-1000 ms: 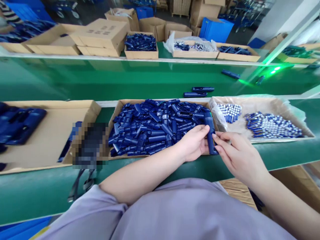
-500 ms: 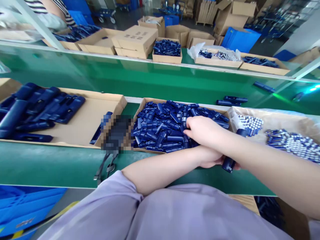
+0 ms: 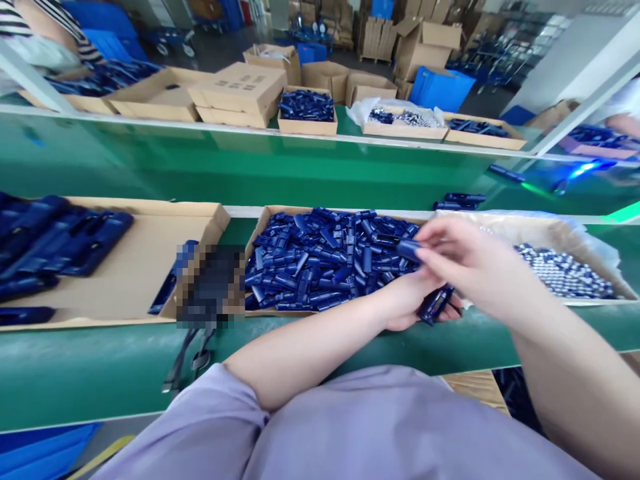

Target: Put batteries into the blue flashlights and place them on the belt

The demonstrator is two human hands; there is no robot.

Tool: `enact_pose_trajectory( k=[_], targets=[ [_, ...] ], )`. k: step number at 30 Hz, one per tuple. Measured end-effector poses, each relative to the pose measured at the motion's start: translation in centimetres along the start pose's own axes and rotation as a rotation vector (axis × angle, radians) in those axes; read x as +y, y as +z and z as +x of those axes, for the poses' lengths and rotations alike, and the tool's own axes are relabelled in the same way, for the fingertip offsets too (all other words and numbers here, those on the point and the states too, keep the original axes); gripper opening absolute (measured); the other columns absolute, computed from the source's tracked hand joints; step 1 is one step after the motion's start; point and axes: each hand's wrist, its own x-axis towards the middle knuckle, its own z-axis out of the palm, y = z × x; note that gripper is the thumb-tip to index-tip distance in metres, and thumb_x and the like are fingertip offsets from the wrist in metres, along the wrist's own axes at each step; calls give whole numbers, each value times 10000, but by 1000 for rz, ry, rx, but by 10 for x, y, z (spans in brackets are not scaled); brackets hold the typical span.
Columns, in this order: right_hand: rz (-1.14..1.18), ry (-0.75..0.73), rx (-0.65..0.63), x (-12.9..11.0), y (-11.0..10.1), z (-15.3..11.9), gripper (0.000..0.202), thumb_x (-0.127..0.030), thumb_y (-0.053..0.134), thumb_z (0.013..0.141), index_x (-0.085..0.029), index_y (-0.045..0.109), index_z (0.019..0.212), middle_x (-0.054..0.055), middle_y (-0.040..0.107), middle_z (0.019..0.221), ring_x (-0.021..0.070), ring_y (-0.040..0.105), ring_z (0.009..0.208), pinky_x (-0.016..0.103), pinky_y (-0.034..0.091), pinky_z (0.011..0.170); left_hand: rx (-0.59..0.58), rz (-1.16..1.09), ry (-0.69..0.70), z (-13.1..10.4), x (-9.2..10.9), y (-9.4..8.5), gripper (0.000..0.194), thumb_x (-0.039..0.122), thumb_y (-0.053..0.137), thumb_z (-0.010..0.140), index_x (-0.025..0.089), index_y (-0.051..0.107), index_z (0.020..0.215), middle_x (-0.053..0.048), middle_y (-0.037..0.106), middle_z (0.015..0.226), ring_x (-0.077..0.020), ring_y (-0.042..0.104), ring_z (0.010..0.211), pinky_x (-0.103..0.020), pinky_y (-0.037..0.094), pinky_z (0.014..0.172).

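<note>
My left hand [image 3: 413, 300] is wrapped round a dark blue tube-shaped housing [image 3: 434, 305], its lower end showing beneath the fingers. Just above it, my right hand [image 3: 450, 250] pinches a small blue part [image 3: 409, 249] between thumb and fingers. Both hands are close together over the right end of a cardboard box [image 3: 256, 230] heaped with small blue parts [image 3: 320, 260]. To the right lies a plastic-lined box [image 3: 620, 287] of small silver-and-blue pieces [image 3: 565, 270], partly behind my right hand and forearm.
Larger blue housings [image 3: 65, 240] lie in a cardboard tray [image 3: 150, 267] at the left. A dark blurred object [image 3: 213, 283] with straps sits beside it. Behind, more blue housings [image 3: 457, 200] lie on the green surface. A person's striped sleeve [image 3: 65, 27] shows top left.
My right hand has risen from the heap with a small blue part. The housing in my left hand is now tilted differently. The whole view has shifted to the right.
</note>
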Motion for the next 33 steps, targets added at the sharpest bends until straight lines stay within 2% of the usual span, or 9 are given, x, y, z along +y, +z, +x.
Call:
enact_pose_trajectory(
  k=[3, 5, 9, 13, 17, 22, 26, 30, 33],
  targets=[
    [72, 180, 75, 33, -33, -38, 332, -503, 600, 868, -219, 619, 1039, -6, 603, 675, 121, 533, 499, 252, 441, 461, -44, 133, -71, -1, 5, 1, 273, 344, 482, 955, 125, 640, 920, -85, 663, 776, -122, 632, 579, -196, 502, 523],
    [11, 171, 103, 52, -40, -56, 341, -522, 597, 868, -219, 674, 1004, 19, 618, 745, 113, 533, 523, 262, 468, 490, -41, 180, -79, -2, 7, 1, 287, 335, 413, 982, 140, 623, 965, -73, 669, 823, -115, 642, 583, -187, 500, 506],
    [13, 161, 36, 62, -25, -70, 287, -446, 604, 883, -225, 681, 1050, 47, 683, 930, 132, 614, 625, 279, 525, 575, -32, 182, -82, -4, 6, 0, 272, 360, 402, 989, 169, 594, 1019, -56, 671, 804, -134, 666, 609, -210, 527, 519],
    [87, 217, 51, 51, -4, -66, 280, -398, 613, 873, -193, 638, 1063, 40, 702, 808, 171, 666, 657, 290, 550, 597, -9, 174, -67, -4, 5, 2, 250, 365, 420, 983, 175, 582, 992, -51, 655, 729, -136, 651, 586, -217, 531, 523],
    [73, 227, 57, 46, 4, -66, 272, -391, 581, 890, -202, 637, 1077, 25, 710, 770, 185, 689, 668, 318, 559, 653, 0, 159, -18, -3, 4, 3, 204, 363, 465, 964, 187, 568, 967, -30, 608, 746, -99, 591, 553, -196, 504, 515],
    [-105, 96, 38, 45, 2, -68, 222, -309, 526, 897, -199, 647, 1046, 42, 722, 865, 186, 690, 704, 315, 540, 639, -16, 149, 40, -1, 2, 2, 267, 427, 611, 879, 181, 564, 970, -30, 582, 822, -93, 567, 608, -194, 494, 540],
    [-272, -80, 78, 48, 3, -68, 152, -240, 533, 899, -199, 645, 993, 37, 705, 916, 172, 669, 749, 308, 544, 701, 3, 157, 34, -3, 3, 3, 295, 428, 604, 883, 183, 573, 1045, -16, 568, 834, -86, 561, 621, -210, 512, 569],
    [-362, -216, 171, 51, 15, -69, 194, -208, 525, 929, -195, 612, 1102, 81, 658, 1071, 188, 654, 877, 338, 544, 793, 49, 149, 21, -5, 4, 4, 287, 419, 588, 895, 213, 566, 1093, -1, 566, 841, -88, 566, 631, -203, 500, 551],
    [-437, -257, 307, 50, 17, -73, 327, -216, 588, 908, -198, 569, 1234, 136, 540, 1241, 169, 612, 828, 357, 537, 793, 37, 154, 19, -5, 5, 4, 365, 542, 547, 894, 195, 554, 1006, 3, 554, 804, -78, 539, 573, -187, 451, 487]
  ],
)
